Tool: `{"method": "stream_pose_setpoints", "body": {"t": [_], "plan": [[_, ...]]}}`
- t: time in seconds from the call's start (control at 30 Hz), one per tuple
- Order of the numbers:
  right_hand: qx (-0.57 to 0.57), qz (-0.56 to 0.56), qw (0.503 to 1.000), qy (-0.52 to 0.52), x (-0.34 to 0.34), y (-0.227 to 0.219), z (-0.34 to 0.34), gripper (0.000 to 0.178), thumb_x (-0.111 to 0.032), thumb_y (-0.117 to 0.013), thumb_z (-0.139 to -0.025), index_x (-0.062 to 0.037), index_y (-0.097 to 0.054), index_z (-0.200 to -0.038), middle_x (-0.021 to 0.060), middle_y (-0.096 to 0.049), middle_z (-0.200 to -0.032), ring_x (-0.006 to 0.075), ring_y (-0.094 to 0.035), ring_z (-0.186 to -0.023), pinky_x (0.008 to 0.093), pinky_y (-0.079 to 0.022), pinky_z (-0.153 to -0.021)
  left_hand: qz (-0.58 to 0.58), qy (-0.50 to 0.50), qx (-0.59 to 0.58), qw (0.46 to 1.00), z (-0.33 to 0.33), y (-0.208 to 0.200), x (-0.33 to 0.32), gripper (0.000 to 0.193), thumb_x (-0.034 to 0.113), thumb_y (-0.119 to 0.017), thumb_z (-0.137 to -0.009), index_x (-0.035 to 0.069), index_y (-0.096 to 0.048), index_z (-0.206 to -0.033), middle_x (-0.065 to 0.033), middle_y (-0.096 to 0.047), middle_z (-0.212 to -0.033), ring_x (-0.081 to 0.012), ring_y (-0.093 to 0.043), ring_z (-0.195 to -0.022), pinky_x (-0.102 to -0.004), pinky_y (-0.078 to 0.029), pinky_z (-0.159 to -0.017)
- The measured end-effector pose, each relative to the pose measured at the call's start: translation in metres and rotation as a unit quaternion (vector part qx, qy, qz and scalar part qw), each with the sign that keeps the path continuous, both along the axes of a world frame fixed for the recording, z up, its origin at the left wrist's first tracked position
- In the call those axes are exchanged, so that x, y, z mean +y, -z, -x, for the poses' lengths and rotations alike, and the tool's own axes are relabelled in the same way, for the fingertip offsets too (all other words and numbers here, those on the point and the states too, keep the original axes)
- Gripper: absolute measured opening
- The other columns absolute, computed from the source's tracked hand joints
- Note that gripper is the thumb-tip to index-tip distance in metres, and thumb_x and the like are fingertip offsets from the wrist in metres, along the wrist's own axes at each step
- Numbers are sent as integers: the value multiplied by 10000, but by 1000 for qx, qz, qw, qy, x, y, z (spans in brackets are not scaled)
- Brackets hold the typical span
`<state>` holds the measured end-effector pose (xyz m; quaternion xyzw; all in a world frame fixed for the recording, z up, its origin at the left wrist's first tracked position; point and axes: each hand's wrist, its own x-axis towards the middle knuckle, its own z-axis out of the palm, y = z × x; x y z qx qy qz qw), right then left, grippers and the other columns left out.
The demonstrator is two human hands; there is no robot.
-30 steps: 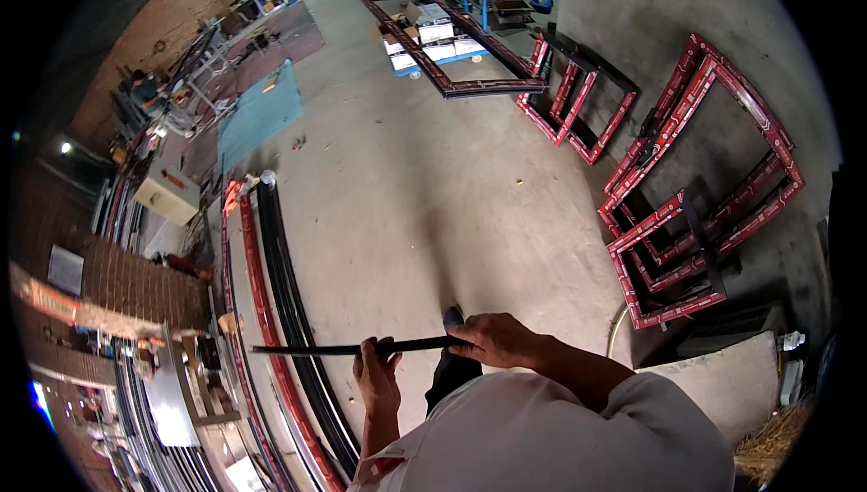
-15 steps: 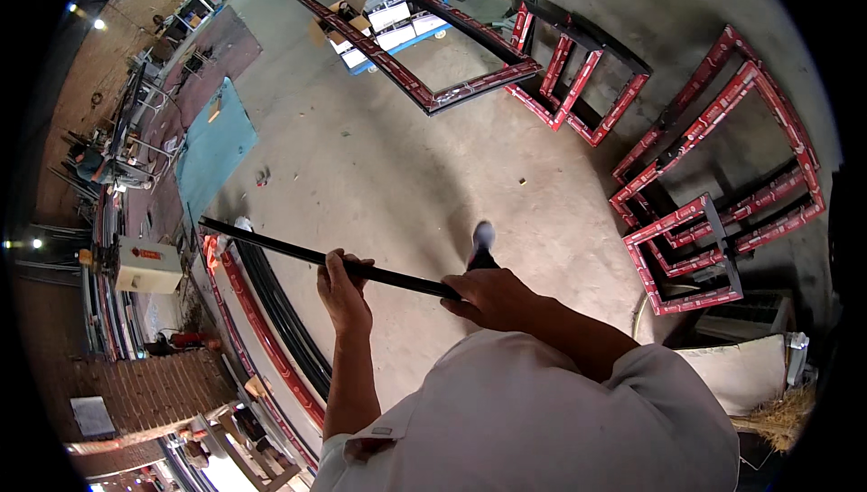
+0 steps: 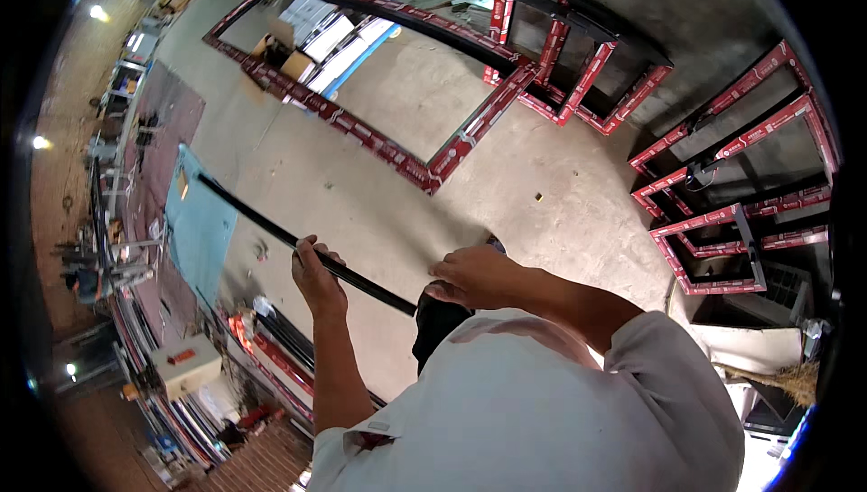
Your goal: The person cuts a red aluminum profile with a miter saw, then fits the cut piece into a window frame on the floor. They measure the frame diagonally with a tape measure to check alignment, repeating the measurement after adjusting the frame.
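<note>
Head view: left hand (image 3: 318, 279) closed around 1 long black strip (image 3: 262, 223) near mid-length. Strip slants above the concrete floor (image 3: 578, 230); its far end, upper left, overlaps the blue mat (image 3: 200, 230) in view. Right hand (image 3: 479, 276) curled just beside the strip's near end; cannot tell whether it grips it. Ahead, 1 large red-and-black frame (image 3: 341, 123); smaller frames (image 3: 700, 223) to the right.
</note>
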<state>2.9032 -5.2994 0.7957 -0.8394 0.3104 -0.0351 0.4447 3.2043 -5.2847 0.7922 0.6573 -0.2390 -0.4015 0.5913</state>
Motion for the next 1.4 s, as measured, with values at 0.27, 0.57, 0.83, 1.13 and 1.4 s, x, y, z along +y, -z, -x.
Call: {"method": "stream_pose_setpoints", "body": {"t": [0.27,0.57,0.83,1.13,1.4], "plan": [[14,-108,912,396,-89,111,29,381,-416,-525,-1050,-71,-670,-980,177,-696,-955,417,-669,-941,522,-531,-828,-139,339,-33,930,27,104,-261,264,359,-648,-1006,98,-616,-1026,11,-508,-761,-106,-492,-588,-279,-441,-548],[57,-212,692,688,-139,269,-39,307,-354,-609,-1012,-51,-656,-1002,197,-686,-962,404,-678,-917,492,-545,-799,-207,610,-145,751,92,315,-422,479,468,-547,-1090,4,-656,-1046,-4,-557,-781,-108,-539,-676,-312,-448,-605],[27,-179,639,747,-204,359,-99,279,-273,-580,-1057,-3,-577,-1128,230,-651,-955,447,-648,-920,505,-536,-796,-214,674,-136,694,129,429,-462,459,443,-554,-1092,1,-640,-1003,-8,-561,-764,-109,-536,-674,-314,-501,-613],[10,-134,662,738,-203,386,-102,265,-244,-570,-1067,-4,-485,-993,252,-577,-867,477,-591,-791,512,-492,-692,-137,693,-170,687,141,458,-455,575,522,-519,-1092,-39,-622,-1025,-74,-557,-764,-172,-518,-723,-366,-476,-686],[-27,-155,634,757,-208,384,-98,216,-167,-623,-1031,-5,-482,-1005,227,-560,-815,449,-580,-741,490,-487,-628,-107,699,-168,687,148,465,-449,604,554,-495,-1089,-14,-556,-892,-103,-506,-729,-195,-468,-706,-397,-459,-671]]}}
